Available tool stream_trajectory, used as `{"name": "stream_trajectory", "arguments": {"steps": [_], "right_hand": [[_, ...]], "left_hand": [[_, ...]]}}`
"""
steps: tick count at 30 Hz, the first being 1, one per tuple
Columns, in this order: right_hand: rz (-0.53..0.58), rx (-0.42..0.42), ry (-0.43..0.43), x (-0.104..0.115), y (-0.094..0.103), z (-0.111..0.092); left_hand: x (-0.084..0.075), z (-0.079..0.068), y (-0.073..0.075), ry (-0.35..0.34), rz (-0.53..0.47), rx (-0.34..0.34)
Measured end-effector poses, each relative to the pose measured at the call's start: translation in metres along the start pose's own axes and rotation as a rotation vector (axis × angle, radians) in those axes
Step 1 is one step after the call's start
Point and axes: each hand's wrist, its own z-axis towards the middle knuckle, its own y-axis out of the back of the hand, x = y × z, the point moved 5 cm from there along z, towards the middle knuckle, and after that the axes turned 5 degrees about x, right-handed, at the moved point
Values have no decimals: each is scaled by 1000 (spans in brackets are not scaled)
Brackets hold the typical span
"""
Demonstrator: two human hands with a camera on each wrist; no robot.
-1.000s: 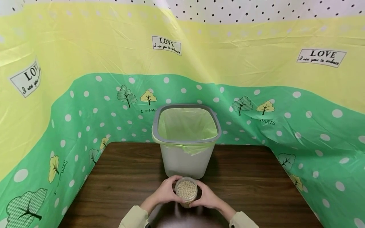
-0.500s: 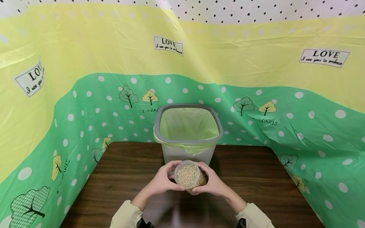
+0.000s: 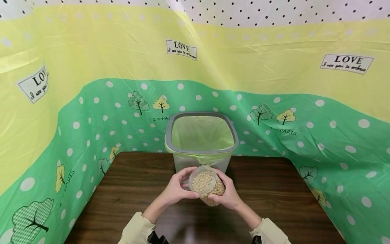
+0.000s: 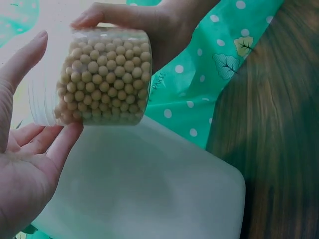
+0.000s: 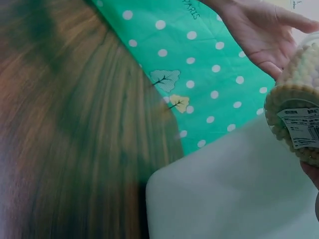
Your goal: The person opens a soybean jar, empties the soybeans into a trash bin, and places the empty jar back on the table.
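A clear plastic jar (image 3: 217, 188) full of small round tan balls is held up close in front of the bin, its lid end tilted to the left. My right hand (image 3: 229, 194) grips the body from the right, thumb on the near side. At the translucent lid end, my left hand (image 3: 175, 189) curves round the rim, with thumb in front and fingers behind. In the left wrist view, fingertips of the left hand (image 4: 30, 164) touch the underside of the jar (image 4: 102, 79). A printed label (image 5: 301, 127) shows on the jar's base in the right wrist view.
Behind the hands, a pale bin (image 3: 179, 162) with a grey rim and green liner bag stands on the dark wood table (image 3: 274, 200). A patterned green and yellow sheet (image 3: 91, 135) hangs round the back and both sides.
Both hands have moved the jar up and forward from nearer the table's front, over the bin's lower front in the head view. The jar has gone from nearly upright to tilted left.
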Motion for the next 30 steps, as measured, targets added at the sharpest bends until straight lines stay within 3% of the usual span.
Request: {"name": "stream_trajectory", "arguments": {"steps": [4,13,21,30], "right_hand": [[61,-17,-36,-2,1,-2],[196,65,-41,-1,-3,-1],[182,73,-36,-4,-3,-2],[100,62,-4,-1,2,-4]], "left_hand": [[0,0,1,-39,-28,7],[-3,1,-2,-100,-31,88],[1,3,-4,-129,-5,44],[0,1,-13,-147,-61,37]]}}
